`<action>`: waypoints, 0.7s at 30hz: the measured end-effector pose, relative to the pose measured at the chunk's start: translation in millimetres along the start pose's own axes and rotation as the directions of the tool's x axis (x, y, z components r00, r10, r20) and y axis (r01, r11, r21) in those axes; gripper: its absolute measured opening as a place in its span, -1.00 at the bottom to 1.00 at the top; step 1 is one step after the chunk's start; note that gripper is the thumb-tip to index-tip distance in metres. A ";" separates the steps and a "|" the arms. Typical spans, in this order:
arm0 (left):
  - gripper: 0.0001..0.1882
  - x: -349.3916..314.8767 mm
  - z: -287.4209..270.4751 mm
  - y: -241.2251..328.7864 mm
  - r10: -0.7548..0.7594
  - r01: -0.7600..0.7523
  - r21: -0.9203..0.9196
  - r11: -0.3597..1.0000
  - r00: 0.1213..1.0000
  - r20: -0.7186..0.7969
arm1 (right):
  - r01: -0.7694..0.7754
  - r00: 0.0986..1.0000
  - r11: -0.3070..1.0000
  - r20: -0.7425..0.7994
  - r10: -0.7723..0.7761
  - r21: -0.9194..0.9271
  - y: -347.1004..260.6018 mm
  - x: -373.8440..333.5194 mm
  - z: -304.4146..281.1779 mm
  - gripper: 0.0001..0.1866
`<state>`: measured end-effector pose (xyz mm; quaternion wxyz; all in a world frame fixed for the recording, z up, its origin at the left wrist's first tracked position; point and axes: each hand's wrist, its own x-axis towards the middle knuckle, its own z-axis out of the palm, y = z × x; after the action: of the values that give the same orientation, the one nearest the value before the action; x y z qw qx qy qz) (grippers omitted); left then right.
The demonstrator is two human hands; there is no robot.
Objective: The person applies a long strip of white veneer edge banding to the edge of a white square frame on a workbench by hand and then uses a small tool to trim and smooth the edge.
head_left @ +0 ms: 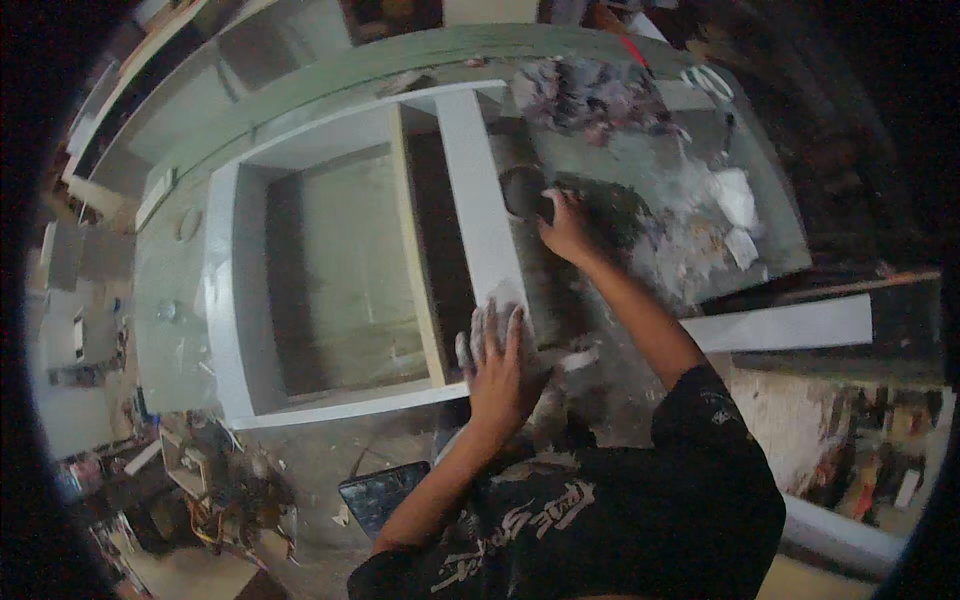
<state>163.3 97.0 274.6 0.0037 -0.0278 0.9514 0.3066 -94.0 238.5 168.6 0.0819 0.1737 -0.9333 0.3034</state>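
Observation:
A white open box frame (220,290), like a cabinet carcass, lies on the greenish worktable. A bare wooden strip (412,245) and a wide white board (470,180) cross it. My left hand (500,370) lies on the near end of that board, fingers spread and whitened with dust or paint. Beyond the board's right side, my right hand (568,228) is closed with bent fingers at the edge of a dark round thing (522,190). Its exact kind is too dim and blurred to make out.
A heap of greyish-purple rags or scraps (590,100) sits at the far right of the table (160,350). Crumpled white material (735,198) lies near the right edge. A white plank (790,325) juts out at right. A dark tray-like object (385,495) is below the frame.

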 end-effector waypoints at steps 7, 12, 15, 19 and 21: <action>-0.10 -81.4 -54.8 -87.6 -0.308 0.304 -0.054 0.951 0.922 -0.235 | 0.187 0.914 0.981 -0.357 -0.192 -0.049 -30.0 78.2 15.9 -0.62; -0.32 -130.5 -42.9 -129.4 -0.207 0.248 0.122 0.961 0.938 -0.278 | 0.377 0.881 0.920 -0.266 -0.393 -0.111 -86.6 206.6 74.6 -0.61; -0.38 -111.4 -64.3 -130.2 -0.300 0.303 -0.028 0.953 0.918 -0.259 | 0.590 0.790 0.803 0.145 -0.596 0.085 -98.7 299.2 115.6 -0.53; -0.40 -100.9 -69.8 -163.6 -0.250 0.269 0.130 0.954 0.957 -0.146 | 0.290 0.837 0.957 0.490 -0.245 -0.018 -78.3 402.6 152.1 -0.29; -0.41 -111.2 -59.9 -169.0 -0.175 0.229 0.219 0.948 0.954 -0.242 | 0.242 0.790 0.970 0.582 -0.193 -0.007 -95.5 415.9 182.3 -0.18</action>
<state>284.3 -69.3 227.4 -0.0664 -0.1586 0.9685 0.1801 -452.1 -56.3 181.1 -0.1633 0.3600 -0.8993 0.1868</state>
